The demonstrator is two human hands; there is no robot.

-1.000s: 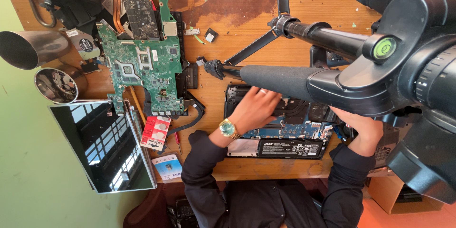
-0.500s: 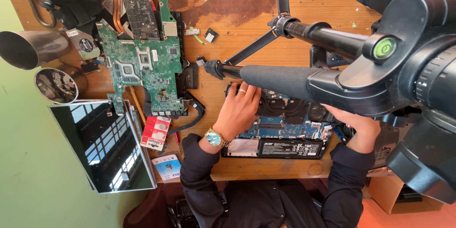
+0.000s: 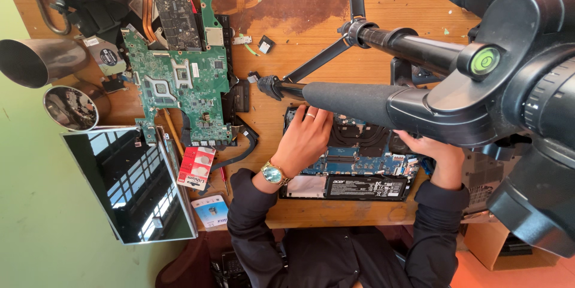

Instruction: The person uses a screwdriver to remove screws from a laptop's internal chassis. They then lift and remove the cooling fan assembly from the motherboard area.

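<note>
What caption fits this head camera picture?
Left hand and right hand rest on an opened laptop beside a green circuit board.

a red and white flat packet [image 3: 196, 167] lies on the wooden table, well to the left of the left hand's fingers [image 3: 308, 121], just beside the green board's lower edge. below it, a small blue and white box [image 3: 212, 210] sits at the table edge. farther left of the fingers, a detached laptop screen panel [image 3: 129, 183] lies flat, dark and glossy, rectangular, reflecting a window. below the fingers, a long black battery [image 3: 365, 187] carries a white-printed label, with a pale rectangular sticker [image 3: 306, 185] left of it.
</note>
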